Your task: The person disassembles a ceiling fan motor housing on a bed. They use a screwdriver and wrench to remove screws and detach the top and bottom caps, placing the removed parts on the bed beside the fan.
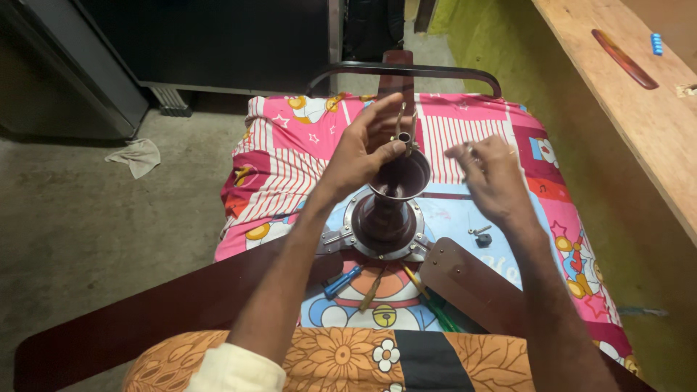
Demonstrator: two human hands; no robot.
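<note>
A dark maroon ceiling fan lies on a cushioned seat, its motor hub point(382, 226) in the middle with a cup-shaped canopy point(401, 180) standing on the rod above it. My left hand point(361, 150) grips the top of the rod point(404, 136), thumb and fingers closed around it. My right hand point(488, 174) hovers just right of the canopy, fingertips pinched on something small that I cannot make out. Two fan blades spread toward me, a long one point(152, 312) at the lower left and a shorter one point(472, 279) at the lower right.
A bolt with a nut point(481, 235) lies right of the hub. A blue-handled screwdriver point(341, 282) and a green-handled tool point(435, 308) rest near my lap on the pink cartoon cloth point(290, 156). A wooden bench point(639, 109) runs along the right. A rag point(134, 156) lies on the floor.
</note>
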